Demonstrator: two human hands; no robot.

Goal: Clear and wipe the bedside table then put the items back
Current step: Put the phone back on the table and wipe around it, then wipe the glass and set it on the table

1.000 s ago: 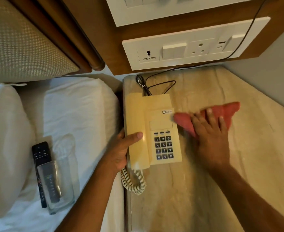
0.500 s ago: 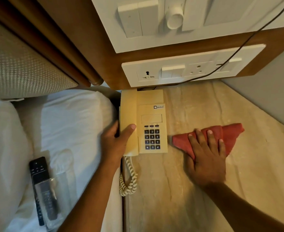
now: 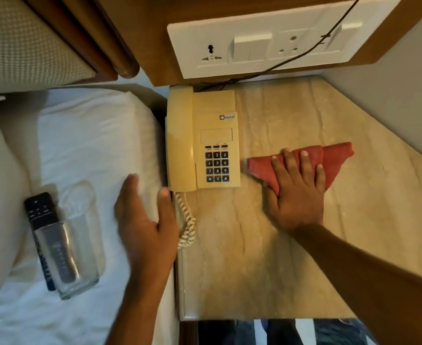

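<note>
Marble bench [image 3: 267,257] beside bed [image 3: 93,145]. Right hand [image 3: 295,195] flat, fingers [image 3: 304,161] spread, pressing red cloth [image 3: 334,158]; telephone [image 3: 205,140] just left of them. Left hand [image 3: 142,220] relaxed, empty, over bed edge; drinking glass [image 3: 80,257] and remote control [image 3: 39,207] further left. Glass likely slippery, fragile: grip round wall. Cloth soft, limp.

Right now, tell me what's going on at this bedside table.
A person is wiping the table: the right hand presses a red cloth flat on it. The phone sits at the back left corner, next to the bed. The left hand is open over the bed's edge beside the phone, holding nothing. A remote and a glass lie on the bed, not yet put back.
</note>
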